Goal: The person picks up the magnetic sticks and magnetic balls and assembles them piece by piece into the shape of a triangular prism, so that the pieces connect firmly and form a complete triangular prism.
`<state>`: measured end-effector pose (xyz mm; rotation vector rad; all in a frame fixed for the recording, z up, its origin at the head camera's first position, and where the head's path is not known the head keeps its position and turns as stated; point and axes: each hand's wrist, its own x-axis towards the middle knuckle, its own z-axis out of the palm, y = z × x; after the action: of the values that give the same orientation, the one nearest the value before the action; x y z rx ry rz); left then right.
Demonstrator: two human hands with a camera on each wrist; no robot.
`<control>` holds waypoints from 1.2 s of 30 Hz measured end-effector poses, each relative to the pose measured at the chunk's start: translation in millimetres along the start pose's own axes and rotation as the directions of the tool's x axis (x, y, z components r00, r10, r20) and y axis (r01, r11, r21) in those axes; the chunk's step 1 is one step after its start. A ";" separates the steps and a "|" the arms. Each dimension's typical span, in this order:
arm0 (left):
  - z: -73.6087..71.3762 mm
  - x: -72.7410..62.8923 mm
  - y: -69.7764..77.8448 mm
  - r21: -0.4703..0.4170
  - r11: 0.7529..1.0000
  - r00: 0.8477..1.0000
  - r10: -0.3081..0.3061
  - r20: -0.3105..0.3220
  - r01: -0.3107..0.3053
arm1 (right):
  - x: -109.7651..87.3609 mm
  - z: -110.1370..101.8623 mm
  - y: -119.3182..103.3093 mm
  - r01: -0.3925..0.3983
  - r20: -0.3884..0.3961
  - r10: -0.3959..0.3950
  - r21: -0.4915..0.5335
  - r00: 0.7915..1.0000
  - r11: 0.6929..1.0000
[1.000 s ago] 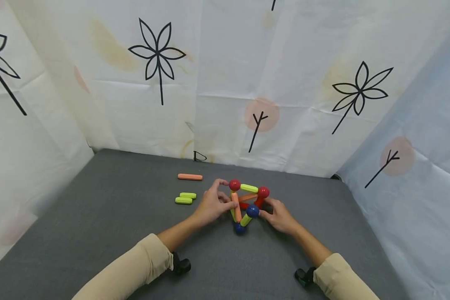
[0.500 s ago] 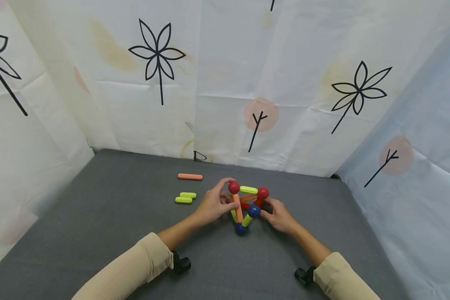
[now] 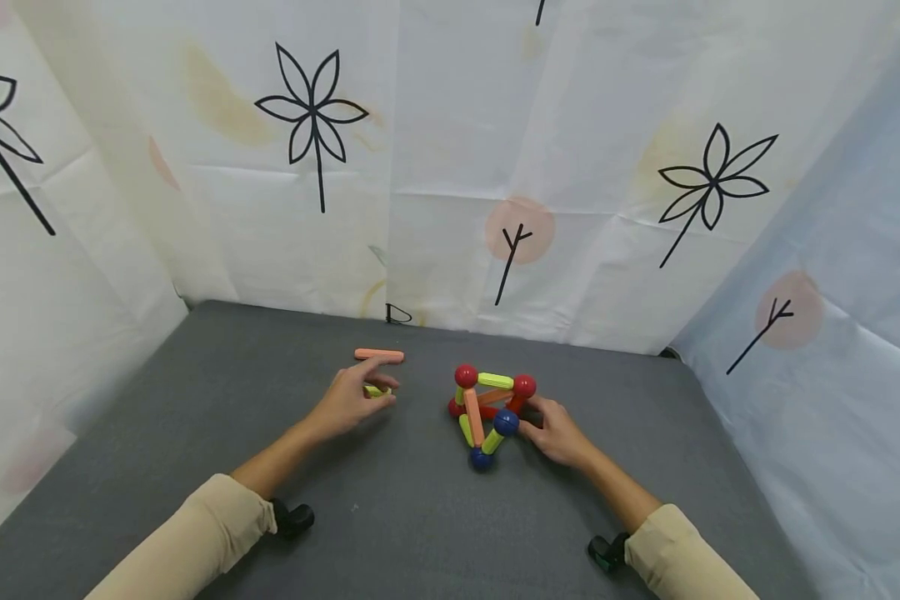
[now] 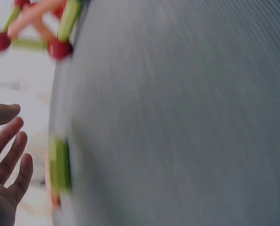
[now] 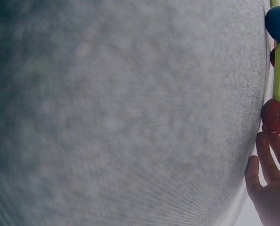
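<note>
A toy frame of magnetic rods and balls stands on the grey table, with a slanting orange rod (image 3: 473,417), red balls (image 3: 466,376) on top and blue balls (image 3: 506,422) at the near side. At its right side my right hand (image 3: 562,432) holds it; in the right wrist view thumb and fingertips meet at a red ball (image 5: 273,115). My left hand (image 3: 348,402), fingers apart and holding nothing, hovers by the short yellow-green rods (image 4: 61,165). In the head view that hand partly hides them.
Just beyond the left hand lies a loose orange rod (image 3: 378,355). A printed white cloth (image 3: 450,167) hangs behind the grey table (image 3: 420,533) and along both sides. Each sleeve cuff has a black wrist device (image 3: 294,518) beside it.
My left hand has let go of the frame and moved left to the loose yellow-green rods. The right hand stays at the frame, which has barely shifted.
</note>
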<state>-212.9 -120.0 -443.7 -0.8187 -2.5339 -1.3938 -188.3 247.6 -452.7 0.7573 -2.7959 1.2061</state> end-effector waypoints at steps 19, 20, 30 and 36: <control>-20.3 -27.2 -31.9 0.193 0.980 0.992 -0.065 0.104 0.044 | -2.3 1.5 -0.5 -0.020 0.008 0.020 0.002 1.000 1.000; -18.5 -27.3 -29.7 0.171 0.984 0.992 -0.071 0.101 0.053 | -2.4 1.5 -0.7 -0.018 0.008 0.018 0.004 1.000 1.000; 23.8 -13.4 37.1 -0.487 0.785 0.924 -0.330 0.194 0.383 | -2.9 1.0 -0.9 -0.024 0.008 0.024 0.013 1.000 1.000; 55.5 2.3 75.5 -0.707 0.553 0.880 -0.422 0.217 0.440 | -1.4 1.0 -1.7 -0.021 0.011 0.021 0.021 1.000 1.000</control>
<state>-167.9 -41.8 -418.1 -0.2345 -2.2003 -2.6963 -186.2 246.5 -452.5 0.7402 -2.8109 1.2411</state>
